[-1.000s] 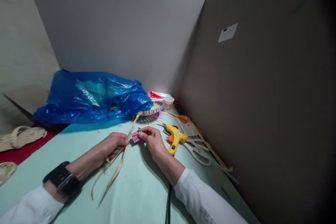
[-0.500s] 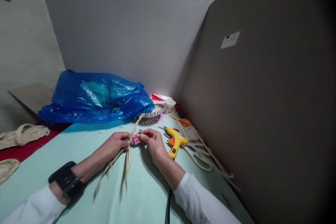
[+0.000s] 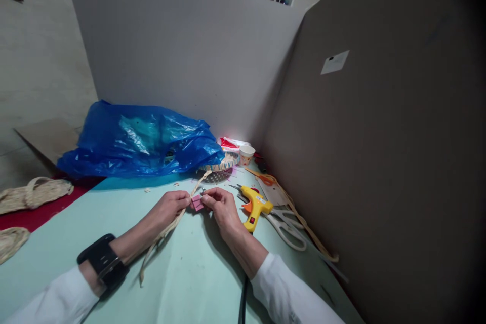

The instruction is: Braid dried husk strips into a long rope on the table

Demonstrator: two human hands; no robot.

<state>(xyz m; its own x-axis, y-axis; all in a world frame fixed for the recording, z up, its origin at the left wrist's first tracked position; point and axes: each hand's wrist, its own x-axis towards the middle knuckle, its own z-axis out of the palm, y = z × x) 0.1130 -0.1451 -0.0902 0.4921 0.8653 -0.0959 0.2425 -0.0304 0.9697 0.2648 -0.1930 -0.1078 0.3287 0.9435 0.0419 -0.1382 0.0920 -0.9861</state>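
Note:
My left hand (image 3: 175,205) is closed on a braided straw cord (image 3: 200,179), pinching it between thumb and fingers. The loose strands (image 3: 161,237) of the cord trail toward me below that hand. My right hand (image 3: 222,208) pinches a small pink binder clip (image 3: 197,203) with a bit of metal sticking up. The pink clip sits right beside the cord, between my two hands. Whether its jaws grip the cord, I cannot tell. Just right of my right hand lies a yellow glue gun (image 3: 255,204).
White-handled scissors (image 3: 290,233) and orange-handled scissors (image 3: 266,179) lie to the right. A blue plastic bag (image 3: 144,139), a woven basket (image 3: 222,163) and a paper cup (image 3: 246,154) stand at the back. Straw sandals (image 3: 36,195) lie left. Grey partitions (image 3: 182,50) close off the back and right.
The loose strands that hung down the middle have swung left and now lie together under my left hand. Both hands keep nearly the same place. The view has shifted slightly.

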